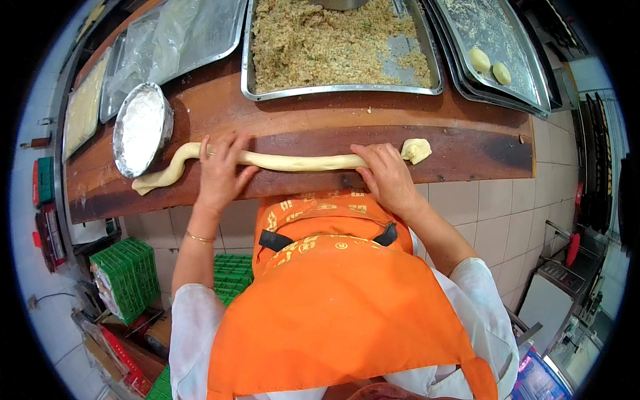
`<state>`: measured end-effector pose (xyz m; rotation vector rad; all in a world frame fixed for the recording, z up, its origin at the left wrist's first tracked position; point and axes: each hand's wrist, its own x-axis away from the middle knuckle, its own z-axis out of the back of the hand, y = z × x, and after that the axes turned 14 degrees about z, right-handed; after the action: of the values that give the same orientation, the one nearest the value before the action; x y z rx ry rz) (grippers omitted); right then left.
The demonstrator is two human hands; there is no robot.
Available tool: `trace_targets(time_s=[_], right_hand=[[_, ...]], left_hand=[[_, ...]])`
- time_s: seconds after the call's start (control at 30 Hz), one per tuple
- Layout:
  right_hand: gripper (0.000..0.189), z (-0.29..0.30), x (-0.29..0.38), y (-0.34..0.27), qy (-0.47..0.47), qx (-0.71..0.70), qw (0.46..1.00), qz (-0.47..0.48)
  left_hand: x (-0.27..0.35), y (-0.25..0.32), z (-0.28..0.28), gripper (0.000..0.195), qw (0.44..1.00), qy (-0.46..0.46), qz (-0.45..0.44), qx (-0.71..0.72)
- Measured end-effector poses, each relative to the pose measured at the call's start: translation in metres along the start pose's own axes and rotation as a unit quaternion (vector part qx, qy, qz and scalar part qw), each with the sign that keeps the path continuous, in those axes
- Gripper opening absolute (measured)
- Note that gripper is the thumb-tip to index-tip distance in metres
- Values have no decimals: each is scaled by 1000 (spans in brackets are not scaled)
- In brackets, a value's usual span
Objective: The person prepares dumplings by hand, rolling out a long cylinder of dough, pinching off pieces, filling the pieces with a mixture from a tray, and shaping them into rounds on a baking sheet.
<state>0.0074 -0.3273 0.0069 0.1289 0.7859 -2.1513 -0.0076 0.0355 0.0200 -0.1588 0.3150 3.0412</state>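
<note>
A long rope of pale dough (305, 162) lies across the front of the wooden worktop (300, 115), its left end bending down beside a metal bowl of white flour (141, 131). My left hand (223, 170) rests over the rope near that bend, with its thumb and fingers apart. Around the rope's right end my right hand (385, 175) curls its fingers; the tip under the palm is hidden. Just right of this hand sits a small separate-looking piece of dough (416, 150); whether it joins the rope cannot be seen.
A metal tray of crumbly filling (340, 90) stands behind the rope. At the back right, stacked trays (520, 102) hold two small dough balls (479, 60). Plastic film (172, 40) covers part of a tray at the back left. Green crates (127, 280) stand below the worktop.
</note>
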Motion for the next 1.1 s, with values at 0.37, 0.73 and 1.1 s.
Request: trace_targets(time_s=[0.37, 0.73, 1.1], right_hand=[[34, -4, -29, -8, 33, -204, 963, -174], [28, 5, -23, -1, 120, -108, 984, -81], [39, 7, -24, -1, 110, -83, 989, -47]], left_hand=[[-27, -2, 13, 16, 993, 100, -4, -56], [-43, 155, -64, 32, 970, 11, -117, 213], [-47, 170, -55, 21, 979, -4, -102, 177]])
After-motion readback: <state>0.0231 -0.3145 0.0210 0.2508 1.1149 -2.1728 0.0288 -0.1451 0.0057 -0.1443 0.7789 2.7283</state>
